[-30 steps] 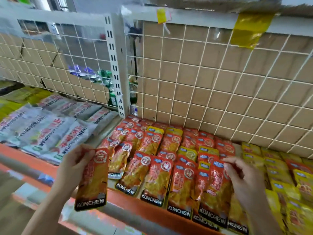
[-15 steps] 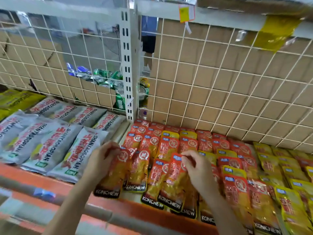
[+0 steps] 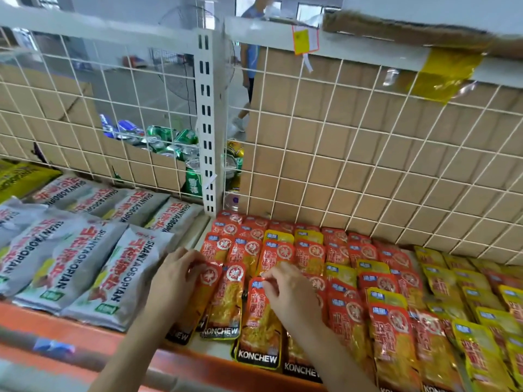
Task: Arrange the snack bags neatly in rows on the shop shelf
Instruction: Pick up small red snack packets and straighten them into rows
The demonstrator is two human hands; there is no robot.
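Note:
Red KONCHEW snack bags (image 3: 285,253) lie in overlapping rows on the shelf, and yellow bags (image 3: 481,329) fill the right side. My left hand (image 3: 175,278) grips the top of the leftmost red bag (image 3: 195,304), which lies at the front of the shelf. My right hand (image 3: 288,292) pinches the top edge of another red bag (image 3: 259,329) two places to the right. Between them lies a third red bag (image 3: 226,304), untouched.
Grey SHANYAOBOPIAN bags (image 3: 70,264) lie in rows on the left section. The orange shelf edge (image 3: 85,338) runs along the front. A white wire grid (image 3: 339,154) backed with cardboard closes the rear, split by a white upright post (image 3: 208,123). A person (image 3: 250,66) walks behind.
My left hand carried its red bag from beyond the front edge onto the shelf's left end. My right hand moved left from the middle bags onto a front-row red bag.

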